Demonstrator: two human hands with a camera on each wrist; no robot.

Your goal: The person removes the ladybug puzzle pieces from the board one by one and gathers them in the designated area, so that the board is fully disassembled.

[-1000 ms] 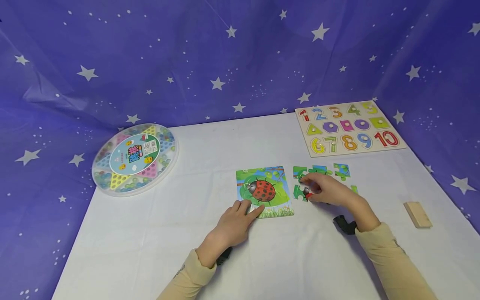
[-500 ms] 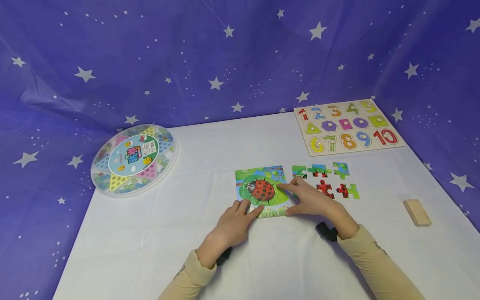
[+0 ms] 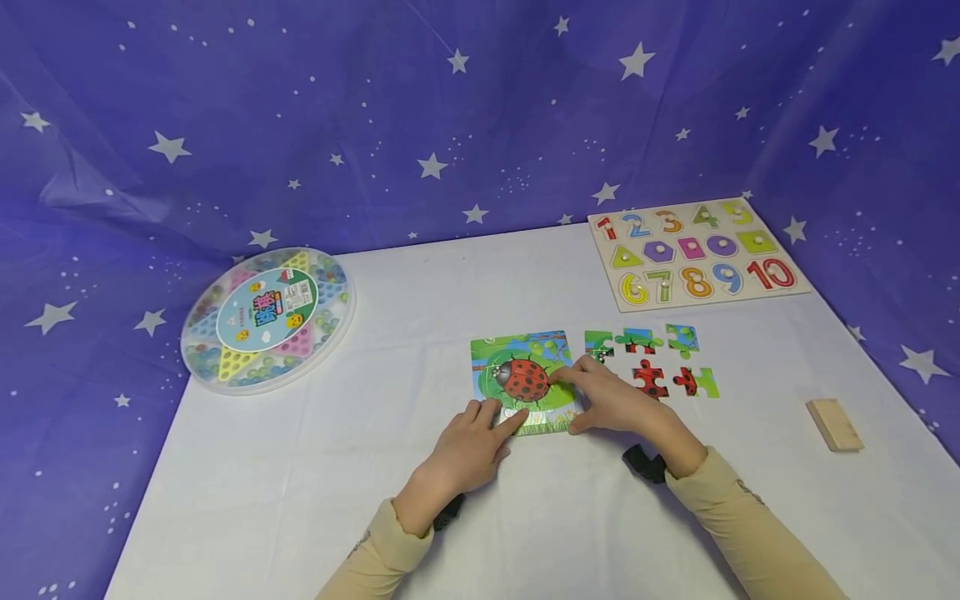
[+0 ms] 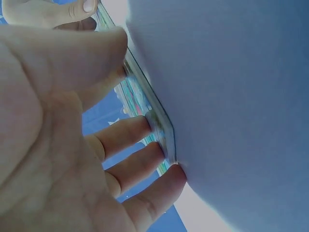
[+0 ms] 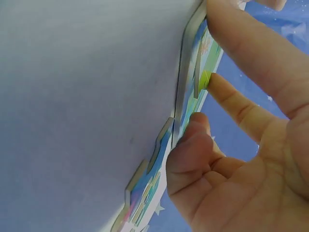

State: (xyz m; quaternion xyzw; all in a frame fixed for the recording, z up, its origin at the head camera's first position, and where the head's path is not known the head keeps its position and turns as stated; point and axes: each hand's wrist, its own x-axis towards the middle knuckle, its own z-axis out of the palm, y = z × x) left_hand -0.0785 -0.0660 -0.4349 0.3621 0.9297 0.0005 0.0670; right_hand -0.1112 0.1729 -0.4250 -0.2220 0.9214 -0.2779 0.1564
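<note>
A square ladybug puzzle board lies flat on the white-covered table. My left hand rests on its near left corner, thumb along the near edge and the other fingers at the left side. From the right, my right hand reaches over the board, its index fingertip on a yellow-green patch and its thumb at the near right corner. Right of the board lie several loose puzzle pieces, among them a red one and a blue-green one. My right hand covers part of that group.
A number-and-shape peg board lies at the back right. A round marble board game sits at the back left. A wooden block is near the right edge. A starry purple cloth hangs behind the table.
My right hand has moved left from the loose pieces to the board's right side, exposing the red pieces. My left hand stays at the board's near left corner.
</note>
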